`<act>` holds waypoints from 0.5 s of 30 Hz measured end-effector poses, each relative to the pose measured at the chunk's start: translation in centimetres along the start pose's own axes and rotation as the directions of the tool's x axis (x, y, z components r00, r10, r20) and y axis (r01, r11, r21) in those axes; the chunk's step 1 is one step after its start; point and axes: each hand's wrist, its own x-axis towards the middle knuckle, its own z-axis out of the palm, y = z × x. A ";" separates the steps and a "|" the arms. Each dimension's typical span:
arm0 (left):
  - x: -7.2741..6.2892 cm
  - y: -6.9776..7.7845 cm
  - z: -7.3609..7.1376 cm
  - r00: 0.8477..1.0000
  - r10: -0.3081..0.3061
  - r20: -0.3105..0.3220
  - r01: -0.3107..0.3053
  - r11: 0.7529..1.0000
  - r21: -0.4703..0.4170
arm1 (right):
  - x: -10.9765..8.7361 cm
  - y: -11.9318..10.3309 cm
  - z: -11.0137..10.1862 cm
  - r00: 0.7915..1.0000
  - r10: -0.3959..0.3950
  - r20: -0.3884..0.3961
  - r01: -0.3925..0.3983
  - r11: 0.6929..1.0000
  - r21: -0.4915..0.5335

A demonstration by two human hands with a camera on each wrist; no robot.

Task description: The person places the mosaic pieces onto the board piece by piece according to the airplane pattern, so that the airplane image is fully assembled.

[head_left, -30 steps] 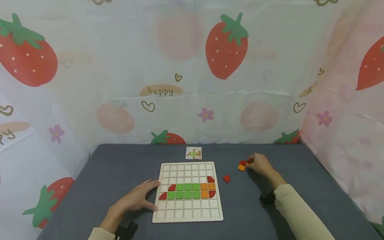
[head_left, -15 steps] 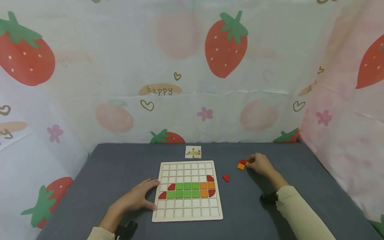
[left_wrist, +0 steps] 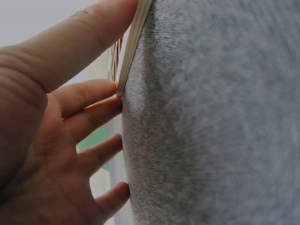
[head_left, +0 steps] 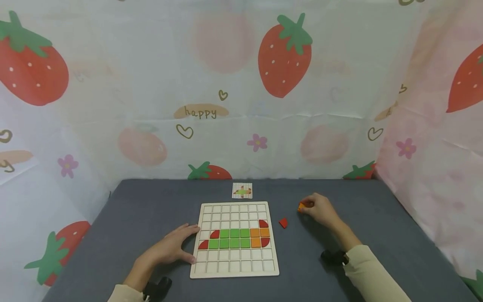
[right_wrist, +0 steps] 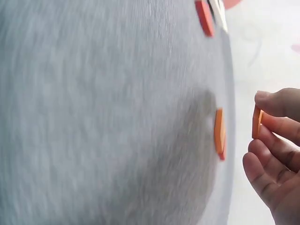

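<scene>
My right hand (head_left: 320, 209) pinches a thin orange tile (right_wrist: 256, 123) between thumb and fingertips, raised above the table in the right wrist view. Below it lie another orange tile (right_wrist: 219, 130) and a red tile (right_wrist: 222, 152) mostly hidden behind it. A red rounded tile (head_left: 283, 222) lies between that hand and the white grid board (head_left: 234, 266). Spread along the board's left edge, my left hand (head_left: 170, 245) touches the rim with thumb and fingertips. Green tiles (head_left: 235, 243), orange tiles (head_left: 255, 242) and red curved tiles (head_left: 265, 243) form two rows in the board, with one red piece above them.
A small pattern card (head_left: 242, 191) lies just beyond the board's far edge. The dark grey table (head_left: 158, 205) reaches back to a strawberry-print curtain (head_left: 241, 84), which also closes off both sides.
My right hand has lifted off the table with the orange tile and shifted slightly left, over the other small tiles. The left hand stays at the board's edge.
</scene>
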 end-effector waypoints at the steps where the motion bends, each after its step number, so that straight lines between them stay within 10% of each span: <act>1: 0.0 0.0 0.0 1.000 -0.002 0.000 0.002 1.000 0.001 | 0.0 -0.3 0.1 1.000 -0.011 -0.006 0.011 1.000 -0.001; 15: -0.1 0.1 0.1 1.000 -0.009 -0.005 0.009 1.000 0.000 | 0.0 -3.7 1.9 0.990 -0.135 -0.042 0.137 0.989 0.052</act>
